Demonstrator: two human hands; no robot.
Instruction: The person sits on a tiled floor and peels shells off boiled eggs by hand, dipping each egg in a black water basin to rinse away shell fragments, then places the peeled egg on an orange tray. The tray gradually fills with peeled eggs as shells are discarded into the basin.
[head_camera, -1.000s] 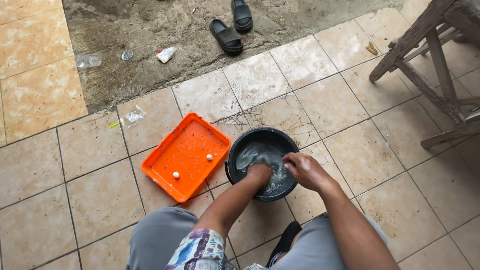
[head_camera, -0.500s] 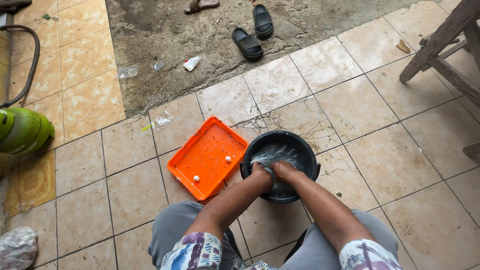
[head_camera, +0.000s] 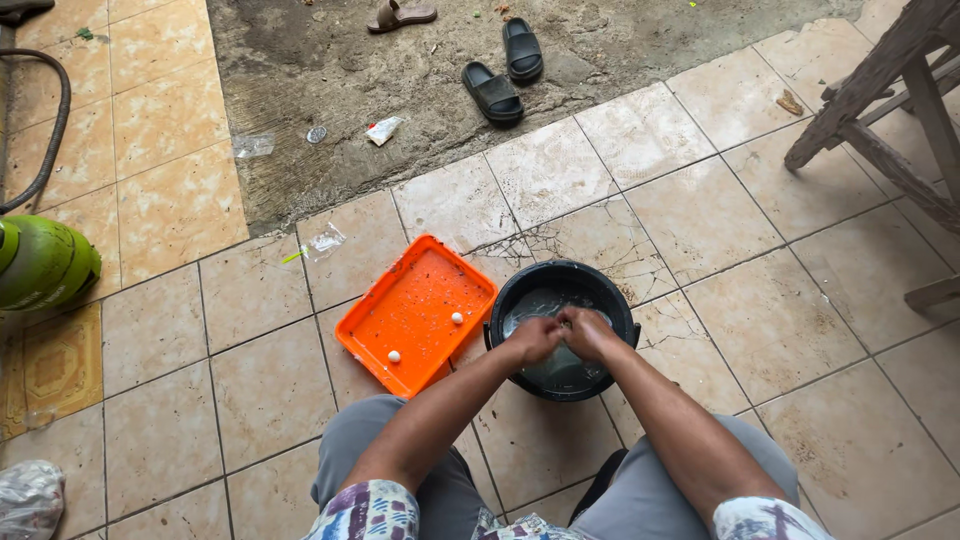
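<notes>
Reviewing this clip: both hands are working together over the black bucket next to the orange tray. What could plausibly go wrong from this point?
1. The left hand and right hand press together above the black bucket of whitish liquid; it could slop onto the tiled floor.
2. The orange tray lies touching the bucket, so a nudge might roll its two small white balls.
3. The tiles beside the bucket are cracked, so spilled liquid could seep in.

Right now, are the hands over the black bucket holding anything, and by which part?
It cannot be told. The left hand and right hand are pressed together over the black bucket of milky liquid; anything between them is hidden.
</notes>
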